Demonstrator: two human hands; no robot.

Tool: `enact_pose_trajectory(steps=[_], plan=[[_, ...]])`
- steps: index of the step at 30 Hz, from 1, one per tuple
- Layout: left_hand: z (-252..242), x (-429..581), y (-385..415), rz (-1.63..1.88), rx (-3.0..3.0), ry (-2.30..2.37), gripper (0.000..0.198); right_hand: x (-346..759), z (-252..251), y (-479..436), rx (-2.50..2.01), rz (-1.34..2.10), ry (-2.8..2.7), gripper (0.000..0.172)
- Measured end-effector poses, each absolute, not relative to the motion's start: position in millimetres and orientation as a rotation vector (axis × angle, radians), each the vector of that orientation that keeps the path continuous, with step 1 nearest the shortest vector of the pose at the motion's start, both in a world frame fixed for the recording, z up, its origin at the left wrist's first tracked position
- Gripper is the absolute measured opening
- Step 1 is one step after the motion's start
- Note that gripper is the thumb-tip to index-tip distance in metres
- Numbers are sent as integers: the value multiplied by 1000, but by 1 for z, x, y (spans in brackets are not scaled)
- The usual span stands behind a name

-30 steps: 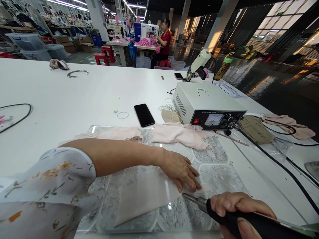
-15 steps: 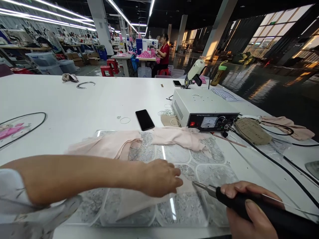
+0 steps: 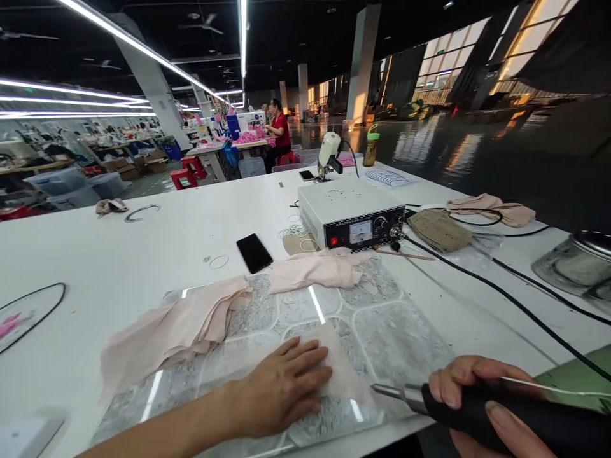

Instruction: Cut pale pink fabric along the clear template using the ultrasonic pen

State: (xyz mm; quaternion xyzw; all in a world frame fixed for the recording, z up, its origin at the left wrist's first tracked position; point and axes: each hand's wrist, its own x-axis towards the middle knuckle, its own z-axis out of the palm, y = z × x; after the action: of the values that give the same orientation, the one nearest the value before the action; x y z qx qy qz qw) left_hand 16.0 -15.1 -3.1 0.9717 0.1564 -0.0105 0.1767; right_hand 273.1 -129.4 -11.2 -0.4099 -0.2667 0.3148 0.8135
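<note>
The left hand (image 3: pixel 281 389) lies flat, palm down and fingers spread, its grip open and closed around nothing, pressing a thin sheer pink fabric piece (image 3: pixel 344 372) onto a clear patterned plate (image 3: pixel 403 337) in the lower middle of the frame. The right hand (image 3: pixel 477 381), at the lower right, has its grip wrapped tight around the black handle of a pen-like tool (image 3: pixel 458 416). The tool's long axis runs almost level across the frame from right to left, and its slim metal tip (image 3: pixel 389 390) points at the fabric piece. The tip stands just beside the right edge of the fabric piece, at or just past it; whether it touches cannot be told. So the fabric piece lies left of the right hand's grip, directly along the line of the tool, with the left hand's fingertips between the middle of the cloth and the tip. The left hand is the one on the cloth, and the right hand is off it, beyond the plate's lower right corner. Loose pink cloth (image 3: pixel 181 324) is heaped on the plate's upper left part, with more (image 3: pixel 317 268) at its far edge. Beyond it on the white surface (image 3: pixel 119 254) are a dark phone (image 3: pixel 254 252) and a white control box (image 3: pixel 351 213), from which a black cable (image 3: pixel 501 296) trails toward the lower right.
</note>
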Motion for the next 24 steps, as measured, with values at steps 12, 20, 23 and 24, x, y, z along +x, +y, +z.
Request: enact_pose_trajectory(steps=[12,20,23,24], plan=[[-6,24,-3,44,2771,318,42,268,-18,-88,-739,520,-466,10],[-4,26,0,-8,2771,328,44,260,-18,-74,-715,564,-463,11],[-3,26,0,-30,2773,325,44,258,-16,-71,-709,569,-459,11],[-2,26,0,-42,2773,321,44,258,-16,-71,-709,571,-457,11]])
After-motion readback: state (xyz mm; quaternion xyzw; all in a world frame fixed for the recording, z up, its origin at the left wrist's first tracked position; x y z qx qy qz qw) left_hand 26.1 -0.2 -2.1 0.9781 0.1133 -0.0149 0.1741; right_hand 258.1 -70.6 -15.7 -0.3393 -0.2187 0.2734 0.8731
